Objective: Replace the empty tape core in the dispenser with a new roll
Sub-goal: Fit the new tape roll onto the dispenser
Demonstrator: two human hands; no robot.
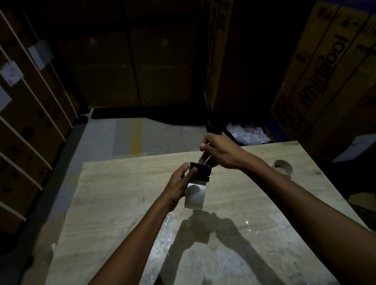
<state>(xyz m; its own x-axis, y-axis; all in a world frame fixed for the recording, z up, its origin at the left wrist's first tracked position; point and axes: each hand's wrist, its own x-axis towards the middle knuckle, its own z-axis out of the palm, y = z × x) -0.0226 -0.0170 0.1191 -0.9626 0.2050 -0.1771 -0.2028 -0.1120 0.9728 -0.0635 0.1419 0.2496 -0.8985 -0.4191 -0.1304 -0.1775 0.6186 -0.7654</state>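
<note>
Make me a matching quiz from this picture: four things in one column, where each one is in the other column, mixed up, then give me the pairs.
Things
1. tape roll
2. empty core
3. crumpled plastic
4. printed carton

Places
A. on the floor past the table's far edge
B. standing at the far right
C. lying on the table, near its right edge
D. in the dispenser that the left hand holds

Pairs: 1-D, 2-C, 3-A, 4-B
</note>
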